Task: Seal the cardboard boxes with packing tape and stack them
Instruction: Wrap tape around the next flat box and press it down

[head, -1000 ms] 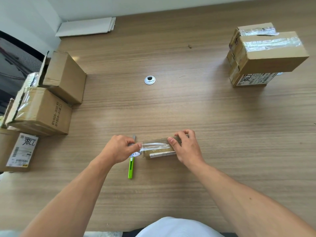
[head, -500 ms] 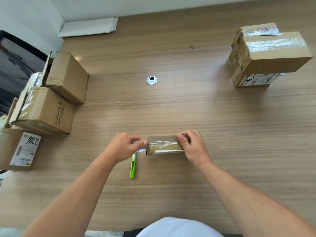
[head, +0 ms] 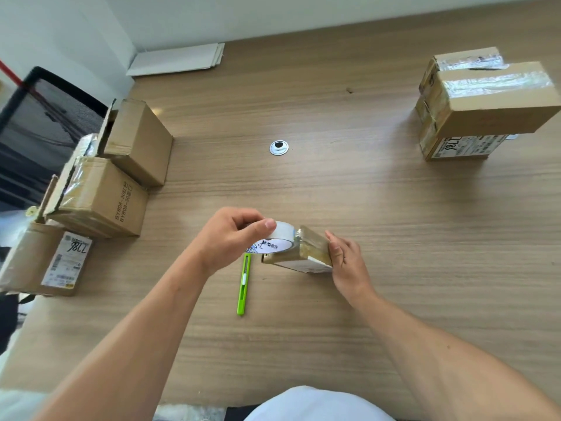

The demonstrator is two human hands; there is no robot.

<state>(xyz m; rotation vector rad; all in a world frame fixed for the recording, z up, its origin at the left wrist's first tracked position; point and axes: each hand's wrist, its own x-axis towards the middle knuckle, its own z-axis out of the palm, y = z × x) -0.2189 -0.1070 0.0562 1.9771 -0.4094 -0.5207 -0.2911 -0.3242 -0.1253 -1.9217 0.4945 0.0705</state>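
Observation:
A small flat cardboard box (head: 306, 253) sits tilted on the wooden table (head: 394, 238), its left end raised. My left hand (head: 230, 238) grips a roll of clear packing tape (head: 280, 240) at the box's left end, thumb on top of the roll. My right hand (head: 346, 262) holds the box's right end, fingers pressed along its side. Shiny tape runs along the box's top. A stack of taped boxes (head: 485, 101) stands at the far right.
A green utility knife (head: 243, 285) lies on the table just below the tape roll. Several cardboard boxes (head: 100, 192) stand along the left edge. A round cable grommet (head: 279, 147) sits mid-table. Flat white sheets (head: 179, 59) lie at the back by the wall.
My left hand lifted the tape roll up at the box's left end. The box tipped up on its side, and my right hand shifted to its right end.

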